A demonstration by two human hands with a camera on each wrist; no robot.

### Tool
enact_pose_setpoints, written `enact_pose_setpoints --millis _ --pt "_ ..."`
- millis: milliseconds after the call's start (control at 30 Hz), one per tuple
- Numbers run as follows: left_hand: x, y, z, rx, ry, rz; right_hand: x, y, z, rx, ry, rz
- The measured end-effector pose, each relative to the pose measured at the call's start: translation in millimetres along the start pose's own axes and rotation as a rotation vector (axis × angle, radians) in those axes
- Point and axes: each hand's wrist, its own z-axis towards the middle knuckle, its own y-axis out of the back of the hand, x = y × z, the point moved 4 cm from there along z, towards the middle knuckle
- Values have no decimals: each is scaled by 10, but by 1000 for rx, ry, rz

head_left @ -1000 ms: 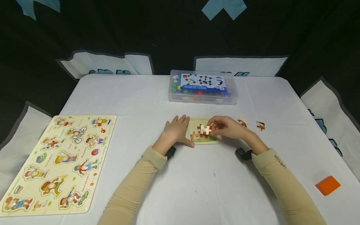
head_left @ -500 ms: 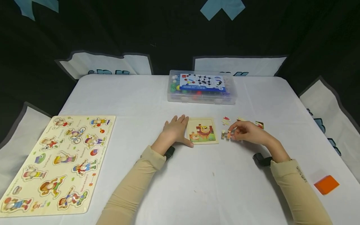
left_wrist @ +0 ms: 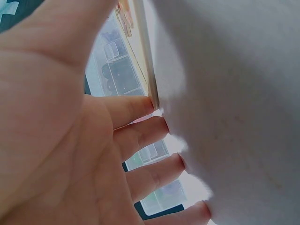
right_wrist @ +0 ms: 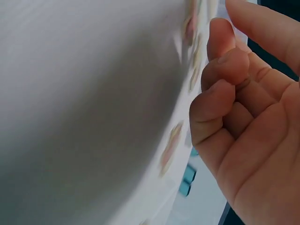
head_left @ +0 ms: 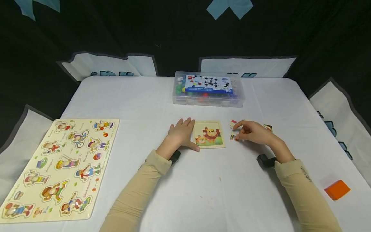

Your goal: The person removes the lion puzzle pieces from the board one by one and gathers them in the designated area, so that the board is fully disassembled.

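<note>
My left hand [head_left: 180, 136] lies spread along the left side of a small wooden puzzle tray [head_left: 194, 129], its fingers straight. In the left wrist view, the fingertips sit right at the tray's edge [left_wrist: 151, 79]. Part of a bear picture [head_left: 211, 134] fills the tray. Right of it, my right hand [head_left: 251, 132] bends its fingers over loose puzzle pieces [head_left: 233, 137], thumb and index fingertips right at them. The right wrist view shows curled fingers [right_wrist: 215, 105], with pieces [right_wrist: 171, 149] lying on the cloth beyond. I cannot tell whether the fingertips pinch a piece.
Another puzzle piece [head_left: 268, 127] lies beyond the right hand. A clear plastic case [head_left: 208, 100] of coloured balls stands at the back. A large wooden puzzle board [head_left: 111, 154] covers the left front, and an orange block [head_left: 337, 190] sits at the right.
My right hand has carried a puzzle piece from above the tray rightward to the loose pieces, then shifted slightly back from the front among them. The left hand has stayed at the tray.
</note>
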Motion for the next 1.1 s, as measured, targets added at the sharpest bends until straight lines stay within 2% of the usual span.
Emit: enact_pose_setpoints --millis 167,333,500,667,800,1100 --pt "-3 10 -8 0 1 -1 220 -117 174 47 68 16" --pt "2 7 -1 5 6 8 428 -257 362 47 150 -94" --pt "0 6 11 9 7 16 501 -371 479 86 152 -164" --pt "-4 9 6 5 2 17 500 -416 505 90 135 -217" --pt "-1 10 4 0 0 20 513 -415 487 86 158 -218" --pt "-7 13 8 8 1 18 554 -424 471 54 222 -155"
